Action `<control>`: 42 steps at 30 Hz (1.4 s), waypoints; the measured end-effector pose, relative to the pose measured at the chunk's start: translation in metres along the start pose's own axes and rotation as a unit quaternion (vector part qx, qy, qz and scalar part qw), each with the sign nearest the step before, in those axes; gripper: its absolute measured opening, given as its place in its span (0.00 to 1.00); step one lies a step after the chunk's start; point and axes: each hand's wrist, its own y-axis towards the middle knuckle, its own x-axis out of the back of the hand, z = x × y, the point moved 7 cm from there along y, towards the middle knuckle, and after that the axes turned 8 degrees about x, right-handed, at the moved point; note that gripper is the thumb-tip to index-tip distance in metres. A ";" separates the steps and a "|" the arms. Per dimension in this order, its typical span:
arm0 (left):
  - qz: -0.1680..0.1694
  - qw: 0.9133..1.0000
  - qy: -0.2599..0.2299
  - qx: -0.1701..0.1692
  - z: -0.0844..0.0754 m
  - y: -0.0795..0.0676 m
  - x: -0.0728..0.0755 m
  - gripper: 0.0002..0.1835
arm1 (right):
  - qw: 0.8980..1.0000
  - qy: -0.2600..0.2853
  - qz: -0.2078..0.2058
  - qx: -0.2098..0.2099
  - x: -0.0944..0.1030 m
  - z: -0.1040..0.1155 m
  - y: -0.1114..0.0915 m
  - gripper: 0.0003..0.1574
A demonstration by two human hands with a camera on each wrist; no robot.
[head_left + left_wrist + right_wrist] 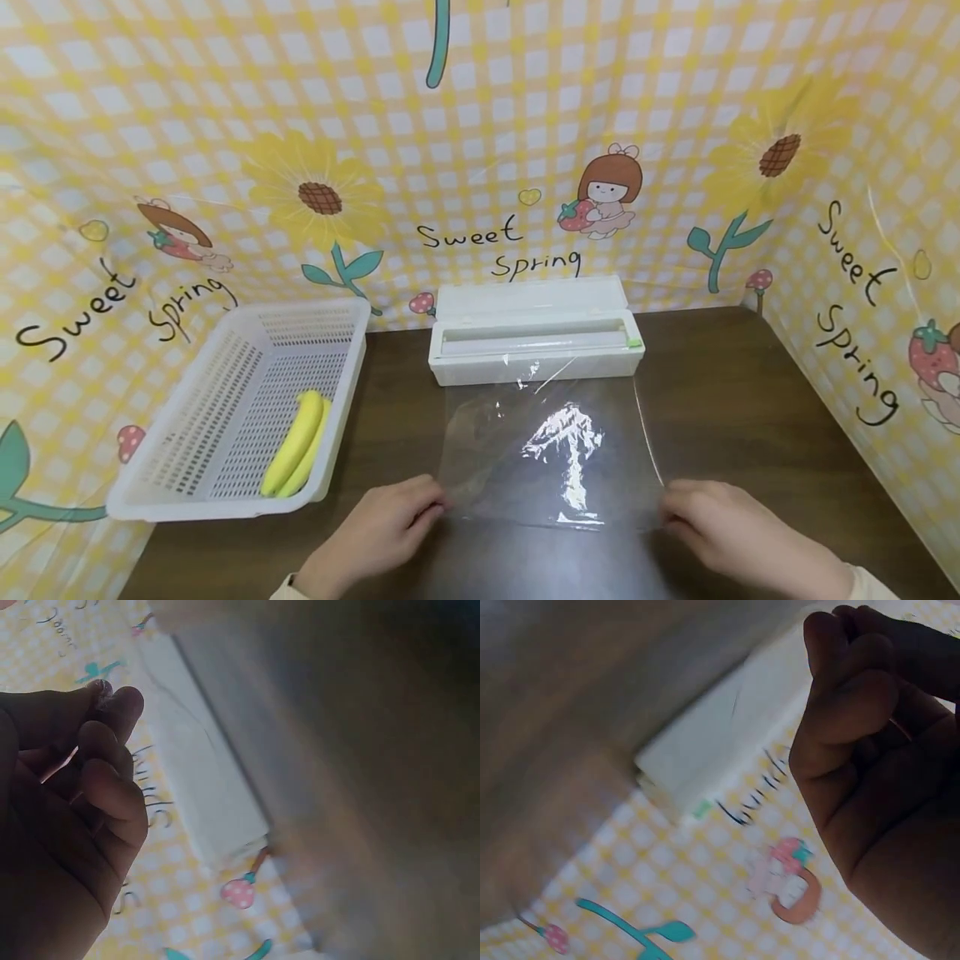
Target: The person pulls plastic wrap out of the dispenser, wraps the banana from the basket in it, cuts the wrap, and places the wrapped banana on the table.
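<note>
Hands [555,533] pinch cling film [551,450]; backdrop [480,167] reads "Sweet Spring".

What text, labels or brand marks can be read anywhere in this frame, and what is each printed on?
"Sweet Spring": on the back panel of the yellow checked backdrop, above the wrap dispenser.
"Sweet Spring": again on the left panel.
"Sweet Spring": again on the right panel.
Wrist views: only blurred fragments of the same lettering, not readable.
Dispenser, basket, bananas: no readable label or brand.
</note>
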 end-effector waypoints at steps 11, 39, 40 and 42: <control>0.032 0.999 0.008 0.037 0.011 0.008 -0.022 0.05 | 0.999 -0.020 -0.004 -0.029 -0.024 -0.012 -0.004 0.24; 0.039 0.998 0.031 0.048 0.011 0.019 -0.029 0.04 | 0.998 -0.035 0.016 -0.056 -0.029 -0.015 0.004 0.21; 0.043 0.997 0.031 0.050 0.010 0.019 -0.029 0.04 | 0.998 -0.035 0.017 -0.056 -0.030 -0.014 0.004 0.21; 0.050 0.997 0.031 0.052 0.010 0.019 -0.031 0.03 | 0.998 -0.036 0.019 -0.056 -0.031 -0.013 0.003 0.21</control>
